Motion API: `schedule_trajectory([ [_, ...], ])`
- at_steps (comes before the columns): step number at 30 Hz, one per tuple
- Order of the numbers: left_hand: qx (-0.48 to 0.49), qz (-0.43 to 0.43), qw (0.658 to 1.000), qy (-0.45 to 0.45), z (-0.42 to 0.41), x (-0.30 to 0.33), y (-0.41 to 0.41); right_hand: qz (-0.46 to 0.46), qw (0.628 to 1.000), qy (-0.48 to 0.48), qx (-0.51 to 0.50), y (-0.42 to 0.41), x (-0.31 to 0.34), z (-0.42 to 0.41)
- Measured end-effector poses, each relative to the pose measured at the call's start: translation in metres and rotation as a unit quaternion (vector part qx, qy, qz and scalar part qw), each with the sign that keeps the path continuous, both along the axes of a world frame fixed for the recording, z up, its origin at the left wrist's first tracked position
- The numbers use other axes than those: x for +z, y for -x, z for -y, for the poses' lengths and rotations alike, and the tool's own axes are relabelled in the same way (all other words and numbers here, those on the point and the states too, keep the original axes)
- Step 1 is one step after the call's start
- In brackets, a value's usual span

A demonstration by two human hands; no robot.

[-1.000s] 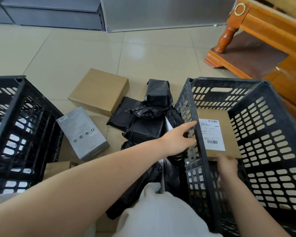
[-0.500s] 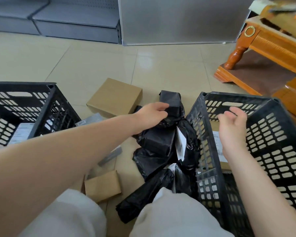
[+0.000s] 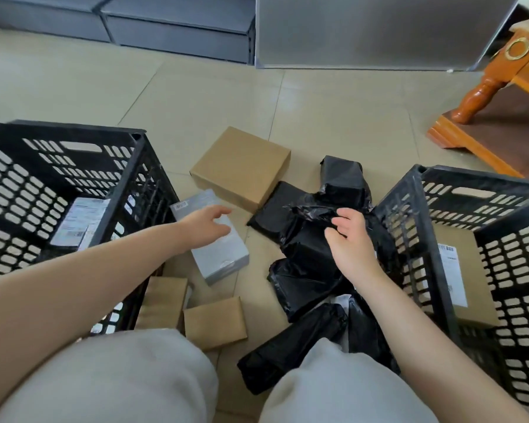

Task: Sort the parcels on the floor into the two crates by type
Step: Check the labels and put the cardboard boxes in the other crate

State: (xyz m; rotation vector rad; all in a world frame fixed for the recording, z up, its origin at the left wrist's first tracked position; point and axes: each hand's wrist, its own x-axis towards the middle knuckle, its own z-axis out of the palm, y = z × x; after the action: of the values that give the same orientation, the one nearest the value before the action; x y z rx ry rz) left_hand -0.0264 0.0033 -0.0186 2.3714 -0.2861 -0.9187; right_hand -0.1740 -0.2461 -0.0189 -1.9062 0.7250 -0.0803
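Two black slotted crates flank me. The left crate (image 3: 141,166) holds a dark parcel with a white label (image 3: 80,221). The right crate (image 3: 409,209) holds a labelled brown box (image 3: 461,288). Between them on the floor lie a grey box (image 3: 226,257), a large brown box (image 3: 242,166), two small brown boxes (image 3: 214,322) (image 3: 165,297) and a heap of black plastic bag parcels (image 3: 303,257). My left hand (image 3: 206,227) hovers over the grey box with relaxed fingers. My right hand (image 3: 351,239) is above the black bags, fingers loosely curled at a crinkled bag edge, holding nothing that I can see.
My knees in light trousers (image 3: 119,377) fill the bottom of the view. A wooden furniture leg and base (image 3: 477,117) stand at the far right. Grey shelving bases (image 3: 171,29) and a metal panel (image 3: 364,32) line the back. Bare tiled floor (image 3: 333,111) lies beyond the parcels.
My left hand left the black bags and swung left over the grey box. My right hand came out of the right crate and now sits above the black bags.
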Motion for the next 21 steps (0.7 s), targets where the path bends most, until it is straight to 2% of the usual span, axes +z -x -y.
schedule_trajectory([
  [4,0.058,-0.027,0.998,-0.013,-0.035,-0.029,-0.001,-0.079,0.995,-0.029,0.058,-0.002,-0.03,-0.021],
  [7,0.052,-0.046,0.997,-0.036,-0.055,-0.057,0.009,-0.125,0.988,-0.041,0.08,0.0,-0.049,-0.037],
  [12,-0.051,-0.082,0.993,-0.071,-0.072,-0.091,0.038,-0.186,0.976,-0.073,0.087,0.01,-0.075,-0.059],
  [14,-0.095,-0.056,0.99,-0.083,-0.073,-0.103,0.047,-0.215,0.967,-0.1,0.094,0.013,-0.08,-0.066],
  [18,-0.194,0.064,0.976,-0.071,-0.071,-0.118,0.062,-0.269,0.949,-0.114,0.119,0.019,-0.091,-0.074],
  [21,-0.236,0.048,0.968,-0.075,-0.066,-0.126,0.074,-0.295,0.937,-0.127,0.136,0.022,-0.096,-0.08],
])
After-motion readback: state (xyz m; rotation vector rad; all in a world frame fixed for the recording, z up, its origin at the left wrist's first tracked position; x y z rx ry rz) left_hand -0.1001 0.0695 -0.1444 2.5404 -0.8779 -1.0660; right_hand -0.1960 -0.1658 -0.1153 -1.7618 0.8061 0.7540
